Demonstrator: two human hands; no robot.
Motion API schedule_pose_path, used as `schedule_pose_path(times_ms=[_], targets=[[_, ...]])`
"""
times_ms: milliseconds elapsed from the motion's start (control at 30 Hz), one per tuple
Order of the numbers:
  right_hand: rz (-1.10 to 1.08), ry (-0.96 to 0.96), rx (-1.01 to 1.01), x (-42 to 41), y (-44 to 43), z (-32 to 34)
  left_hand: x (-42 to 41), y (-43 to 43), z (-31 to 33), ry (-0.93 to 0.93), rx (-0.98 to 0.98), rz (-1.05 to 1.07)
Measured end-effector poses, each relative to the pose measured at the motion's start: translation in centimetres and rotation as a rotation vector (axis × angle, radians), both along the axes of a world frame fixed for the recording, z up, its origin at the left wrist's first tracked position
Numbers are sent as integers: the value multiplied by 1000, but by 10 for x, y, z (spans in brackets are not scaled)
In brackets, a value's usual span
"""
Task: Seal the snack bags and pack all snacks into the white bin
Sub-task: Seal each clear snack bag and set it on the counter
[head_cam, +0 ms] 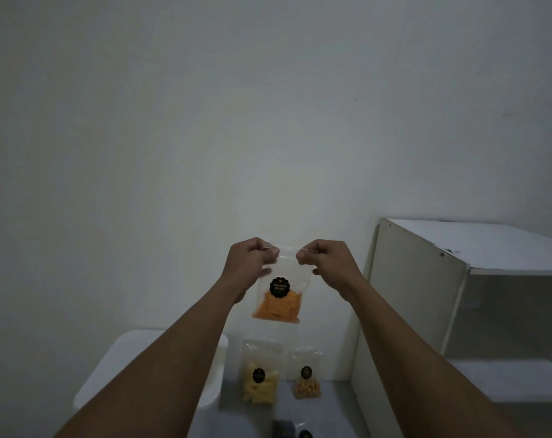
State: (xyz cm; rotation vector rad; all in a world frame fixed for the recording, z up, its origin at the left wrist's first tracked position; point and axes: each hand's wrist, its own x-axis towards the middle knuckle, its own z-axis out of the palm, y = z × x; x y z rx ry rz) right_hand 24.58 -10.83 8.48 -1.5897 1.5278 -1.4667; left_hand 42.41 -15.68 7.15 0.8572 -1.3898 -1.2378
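Observation:
A clear snack bag (278,303) with orange chips and a round black label hangs in the air in front of the wall. My left hand (252,263) pinches its top left corner and my right hand (325,263) pinches its top right corner. Below, a bag of pale yellow sticks (259,377) and a smaller bag of brownish snacks (306,380) lean upright on the grey surface. The white bin (126,358) stands at the lower left, partly hidden by my left forearm.
A white open-fronted shelf unit (458,295) stands at the right against the wall. Two dark objects (284,429) peek in at the bottom edge. The plain wall fills the upper view.

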Motion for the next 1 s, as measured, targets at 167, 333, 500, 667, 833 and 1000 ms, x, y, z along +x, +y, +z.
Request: schedule_pose_path(times_ms=[167, 333, 500, 667, 833, 1000], targets=[[35, 3, 9, 1, -1, 4, -3, -1, 9, -35, -63, -5], [17, 53, -16, 1, -1, 11, -2, 0, 9, -48, -40, -90], [61, 71, 0, 4, -1, 13, -5, -2, 8, -87, -115, -23], [72, 54, -17, 7, -1, 11, -3, -4, 9, -115, -157, 42], [29, 47, -31, 7, -3, 14, 1, -2, 7, 4, -40, -80], [34, 62, 7, 4, -3, 15, 5, -9, 6, 12, -52, 35]])
